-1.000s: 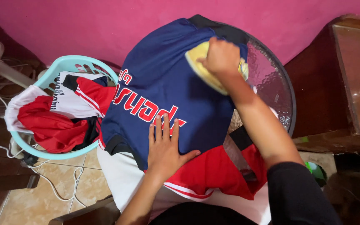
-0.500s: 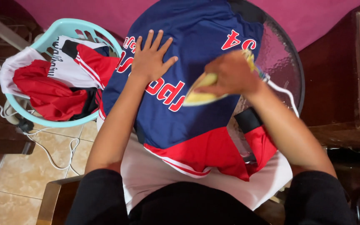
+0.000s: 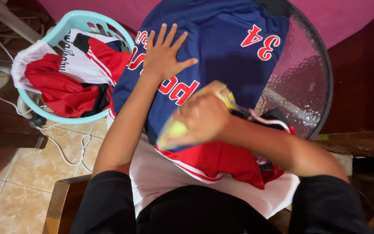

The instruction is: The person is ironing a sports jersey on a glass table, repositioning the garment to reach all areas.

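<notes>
Gripping the yellow iron in my right hand near the table's near edge, left hand spread flat on the blue jersey, I could burn my fingers or scorch the cloth.

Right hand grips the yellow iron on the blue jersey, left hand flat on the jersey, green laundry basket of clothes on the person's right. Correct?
Not quite. The head view shows the basket on the person's left, beside the table, not the right. The rest holds: right hand grips the yellow iron on the blue jersey, and left hand lies flat on it.
</notes>
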